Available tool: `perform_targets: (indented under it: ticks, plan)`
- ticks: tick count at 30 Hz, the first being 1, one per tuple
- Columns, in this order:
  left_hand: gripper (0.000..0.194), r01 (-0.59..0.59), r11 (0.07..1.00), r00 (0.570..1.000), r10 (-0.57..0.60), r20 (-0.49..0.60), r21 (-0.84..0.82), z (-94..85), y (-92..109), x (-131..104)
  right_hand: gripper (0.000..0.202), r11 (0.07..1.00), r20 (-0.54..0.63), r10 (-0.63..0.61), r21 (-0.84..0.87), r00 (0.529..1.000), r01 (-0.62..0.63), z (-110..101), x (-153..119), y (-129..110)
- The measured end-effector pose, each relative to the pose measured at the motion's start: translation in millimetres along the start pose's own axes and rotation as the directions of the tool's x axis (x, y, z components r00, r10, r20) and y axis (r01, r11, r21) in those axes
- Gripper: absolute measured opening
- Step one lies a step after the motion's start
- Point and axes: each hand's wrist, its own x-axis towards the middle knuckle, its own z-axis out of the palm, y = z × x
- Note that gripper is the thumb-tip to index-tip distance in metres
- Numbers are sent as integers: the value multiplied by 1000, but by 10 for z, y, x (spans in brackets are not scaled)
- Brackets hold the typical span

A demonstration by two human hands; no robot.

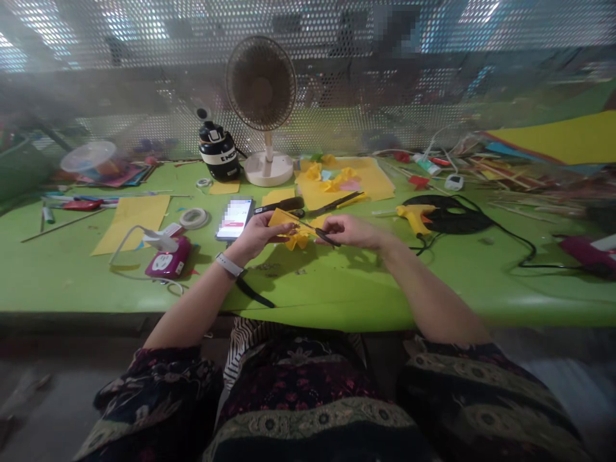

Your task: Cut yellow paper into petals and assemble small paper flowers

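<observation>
Pinched in my left hand (262, 234) is a piece of yellow paper (282, 220), held above the green table. My right hand (353, 231) is closed round the handles of dark scissors (327, 237), whose blades point left across the paper. Whether the blades are apart cannot be made out. Just below the hands is a crumpled yellow paper shape (297, 241). A lit phone (235, 218) lies by my left hand. Behind the hands lie a black-handled tool (279, 205) and a second dark long tool (337, 203).
A white fan (269, 168) and black bottle (219, 157) stand at the back. Yellow paper flowers (332, 183) lie on a yellow sheet (380, 183). To the right is a yellow glue gun (414, 215) with a cord. A tape roll (194, 218) and purple power socket (168, 260) sit left.
</observation>
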Motion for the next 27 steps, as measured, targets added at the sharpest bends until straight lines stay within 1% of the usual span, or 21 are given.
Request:
perform_targets:
  ticks: [9,16,21,27]
  plan:
    - [30,14,1000,1000,-14,-10,20,6,25,-3,47,998,-27,25,56,999,-23,6,1,-5]
    - [28,15,1000,1000,-15,0,0,-7,4,3,42,996,-32,47,83,998,-44,7,-12,-26]
    - [26,16,1000,1000,-16,4,2,-13,9,1,41,996,-30,40,80,999,-38,14,-3,-7]
    - [28,12,1000,998,-13,59,20,-25,-19,4,41,997,-22,41,60,999,-39,43,14,27]
